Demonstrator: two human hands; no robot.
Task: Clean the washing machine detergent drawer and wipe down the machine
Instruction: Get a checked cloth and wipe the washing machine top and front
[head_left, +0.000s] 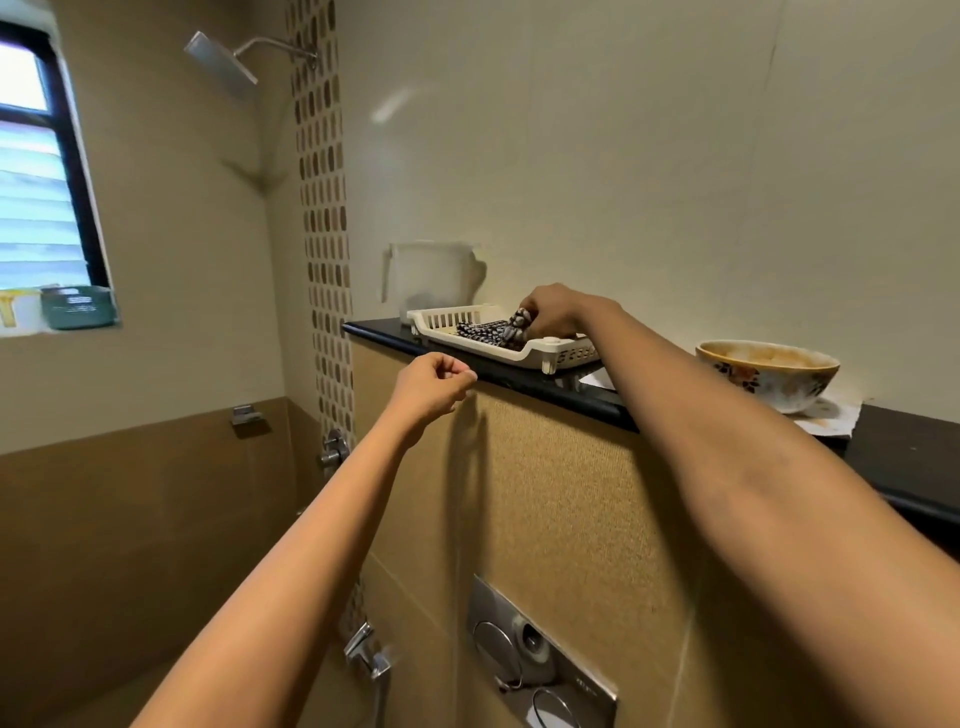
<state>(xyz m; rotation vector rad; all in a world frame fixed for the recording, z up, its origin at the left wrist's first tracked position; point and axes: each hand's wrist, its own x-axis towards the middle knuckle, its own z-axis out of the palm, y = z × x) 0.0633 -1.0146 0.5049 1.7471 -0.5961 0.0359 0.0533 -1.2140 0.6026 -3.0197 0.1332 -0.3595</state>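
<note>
As the right hand (551, 310) pinches the patterned cloth (491, 331) from the far tray (524, 356), apparently for wiping, the left hand (435, 385) hangs curled, empty.

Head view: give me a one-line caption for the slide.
Right hand grips a patterned cloth in a white slotted tray on the black ledge; left hand, fingers curled, holds nothing.

You face a cream tiled wall (623, 130) with a brown mosaic strip (324, 208) running down it. On your left, daylight comes through a black-framed window (36, 171). A shower head (221, 62) juts out high beside the strip. A black ledge (909, 457) tops tan tiles (561, 493), and a chrome flush plate (540, 654) is set in them.
</note>
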